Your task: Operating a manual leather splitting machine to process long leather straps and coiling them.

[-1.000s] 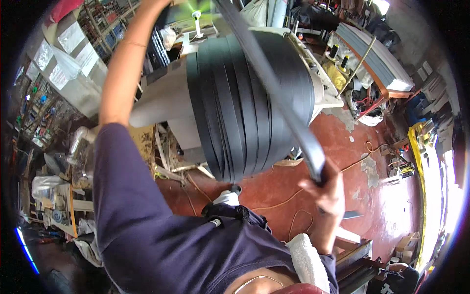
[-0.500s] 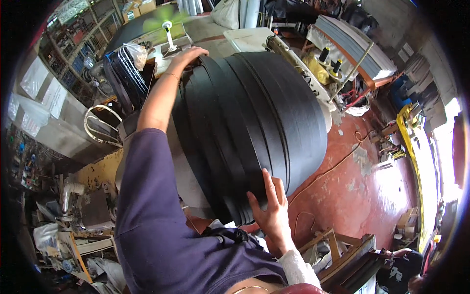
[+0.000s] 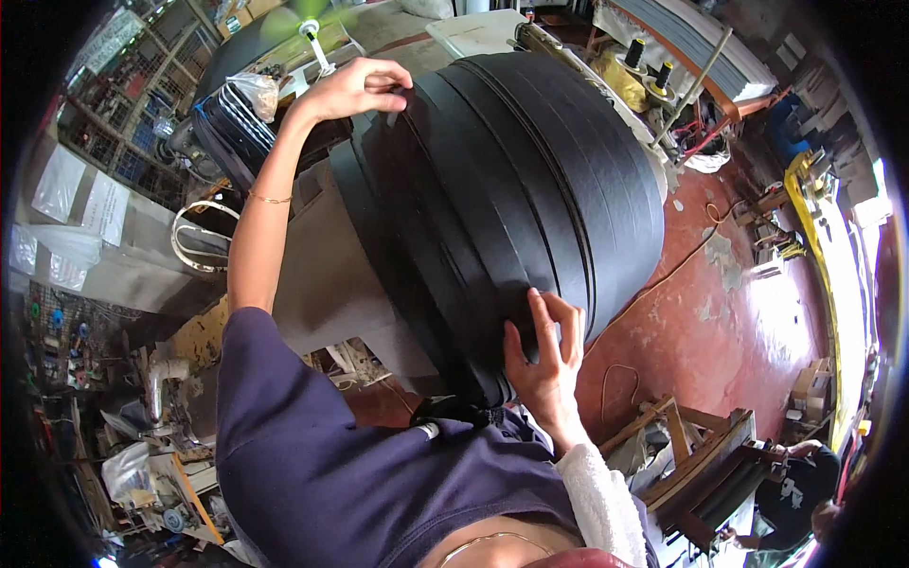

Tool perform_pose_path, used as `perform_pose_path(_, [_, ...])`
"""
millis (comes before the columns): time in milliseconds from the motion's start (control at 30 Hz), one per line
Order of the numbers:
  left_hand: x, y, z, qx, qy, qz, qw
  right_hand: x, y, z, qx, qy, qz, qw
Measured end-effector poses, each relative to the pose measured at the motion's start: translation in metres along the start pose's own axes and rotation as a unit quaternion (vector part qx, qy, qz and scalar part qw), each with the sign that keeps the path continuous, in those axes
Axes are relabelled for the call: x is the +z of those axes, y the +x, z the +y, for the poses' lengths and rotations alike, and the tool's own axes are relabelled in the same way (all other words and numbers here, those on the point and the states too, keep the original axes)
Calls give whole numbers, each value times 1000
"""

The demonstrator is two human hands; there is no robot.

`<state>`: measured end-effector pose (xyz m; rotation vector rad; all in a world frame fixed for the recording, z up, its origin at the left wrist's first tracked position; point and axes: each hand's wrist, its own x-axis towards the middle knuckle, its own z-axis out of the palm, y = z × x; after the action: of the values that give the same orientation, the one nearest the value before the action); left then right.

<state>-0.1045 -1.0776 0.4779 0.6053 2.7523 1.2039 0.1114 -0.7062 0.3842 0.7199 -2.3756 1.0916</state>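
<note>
A broad stack of overlapping black sheets (image 3: 473, 180), leather-like, with long seams or folded edges, bulges over the table in front of me. At its far left edge my left hand (image 3: 355, 90) is closed, fingers and thumb pinching the edge of the top layer. My right hand (image 3: 551, 355) lies at the near side of the stack, index fingertip against a seam and thumb apart from the fingers. Nothing shows gripped in it. The sheets' near ends hang down close to my waist.
A sewing machine (image 3: 559, 52) with black thread cones (image 3: 636, 55) stands beyond the stack. A small green fan (image 3: 308, 28) turns at the far left. Bare grey tabletop (image 3: 327, 246) shows on the left. A cable (image 3: 653, 289) trails over the red floor (image 3: 691, 322). Another person (image 3: 800, 492) is at lower right.
My left hand has lifted off the far edge and come slightly nearer, fingers now pinching the top layer. My right hand has shifted slightly right and forward along the stack. The view has tilted.
</note>
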Motion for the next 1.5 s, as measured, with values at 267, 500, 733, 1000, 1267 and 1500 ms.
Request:
perform_pose_path(267, [36,-27,17,87,211,192,954,0,15,-5,41,11,40,998])
perform_pose_path(500, [111,-84,52,154,216,213,941,10,68,1,-108,-21,-22,994])
perform_pose_path(733, [120,-100,58,134,234,217,938,24,64,-10,-142,14,8,990])
perform_pose_path(1000, [121,-101,66,91,251,202,942,25,51,-13,-92,-41,55,993])
perform_pose_path(1267, [152,-104,107,-25,266,339,902,-4,53,19,-127,173,63,975])
perform_pose_path(1500, [255,-115,173,69,393,346,849,-99,-128,215,257,270,64,926])
